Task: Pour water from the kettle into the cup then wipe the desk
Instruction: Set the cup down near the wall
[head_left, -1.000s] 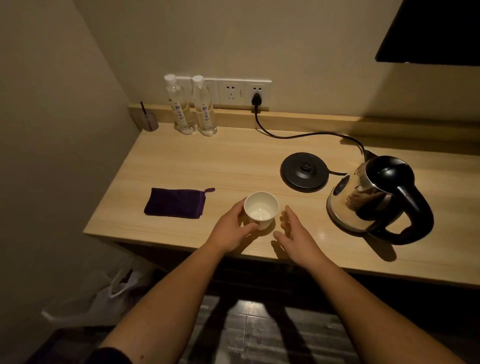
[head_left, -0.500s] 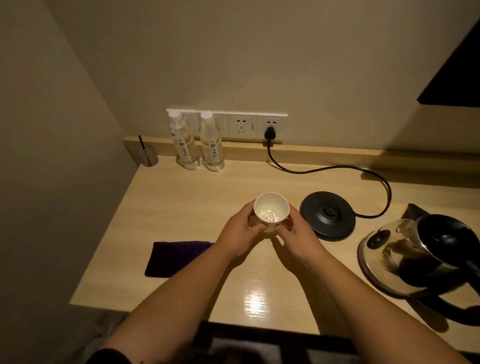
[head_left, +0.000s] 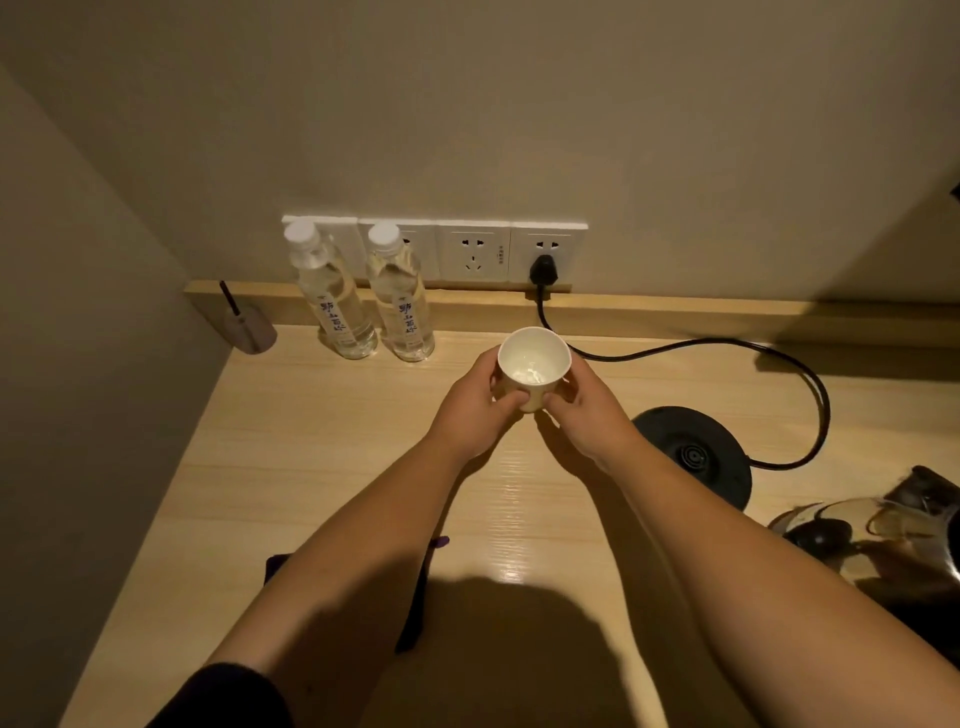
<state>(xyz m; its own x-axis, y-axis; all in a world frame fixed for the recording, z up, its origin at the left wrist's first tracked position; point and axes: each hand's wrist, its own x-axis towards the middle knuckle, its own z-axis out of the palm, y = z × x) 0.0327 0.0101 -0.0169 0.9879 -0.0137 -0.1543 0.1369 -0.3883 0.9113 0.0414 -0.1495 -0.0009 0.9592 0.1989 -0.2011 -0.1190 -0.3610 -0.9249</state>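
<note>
A small white cup (head_left: 534, 364) with a little water in its bottom is held between both hands above the wooden desk (head_left: 322, 467), toward the back. My left hand (head_left: 475, 410) wraps its left side and my right hand (head_left: 584, 415) its right side. The steel and black kettle (head_left: 883, 540) stands off its base at the right edge, partly cut off. The dark purple cloth (head_left: 415, 597) lies under my left forearm, mostly hidden.
The black kettle base (head_left: 696, 452) sits right of my hands, its cord (head_left: 779, 353) running to a wall socket (head_left: 545, 260). Two water bottles (head_left: 363, 301) stand at the back wall. A small holder with a dark stick (head_left: 249, 327) is in the back-left corner.
Both hands closed on the cup, lifted it from the front edge and carried it toward the back of the desk. The view shifted forward, leaving the cloth under my left arm.
</note>
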